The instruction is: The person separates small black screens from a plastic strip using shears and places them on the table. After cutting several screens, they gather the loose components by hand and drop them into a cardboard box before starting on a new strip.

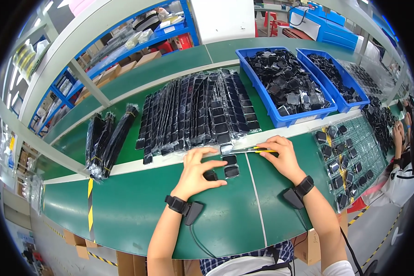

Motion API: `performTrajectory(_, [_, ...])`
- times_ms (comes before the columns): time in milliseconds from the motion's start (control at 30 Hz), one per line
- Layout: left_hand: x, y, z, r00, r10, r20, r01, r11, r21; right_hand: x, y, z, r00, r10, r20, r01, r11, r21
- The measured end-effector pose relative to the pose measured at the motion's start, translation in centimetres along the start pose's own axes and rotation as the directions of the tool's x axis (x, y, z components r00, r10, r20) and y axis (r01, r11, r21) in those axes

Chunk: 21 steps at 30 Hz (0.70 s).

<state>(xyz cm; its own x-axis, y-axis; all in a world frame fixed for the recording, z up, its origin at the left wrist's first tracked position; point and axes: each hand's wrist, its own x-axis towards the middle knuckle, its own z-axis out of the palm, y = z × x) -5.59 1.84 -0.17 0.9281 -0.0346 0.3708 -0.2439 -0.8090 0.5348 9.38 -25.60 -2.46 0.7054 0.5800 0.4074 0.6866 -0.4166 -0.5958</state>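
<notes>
A clear plastic strip of black square pieces (232,171) hangs over the near edge of the white ledge onto the green table. My left hand (195,175) is beside it with thumb and fingers apart, the index fingertip at the strip's edge. Another black square piece (210,175) shows between that thumb and index finger, partly covered. My right hand (280,158) is closed round a slim yellow-handled tool (265,150). Its thin metal end points left across the strip, near a silvery piece (226,149). Exactly what kind of tool it is I cannot make out.
Many similar strips (184,110) lie side by side behind the ledge, with tied bundles (112,138) at left. Blue bins (280,120) of black pieces stand at back right. Clear trays (354,156) lie right, near another person's hand (397,135). A frame post (55,156) rises at left.
</notes>
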Motion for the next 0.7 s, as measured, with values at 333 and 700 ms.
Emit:
performTrajectory(333, [0.9, 0.1, 1.8, 0.985, 0.12, -0.12, -0.112, 0.991, 0.074, 0.3, -1.3, 0.6, 0.965, -0.209, 0.161, 0.22, 0.974, -0.055])
performTrajectory(700, [1.5, -1.5, 2.9, 0.991, -0.11, -0.071, 0.106, 0.993, -0.061, 0.4, -1.5, 0.7, 0.946, -0.211, 0.247, 0.237, 0.968, -0.081])
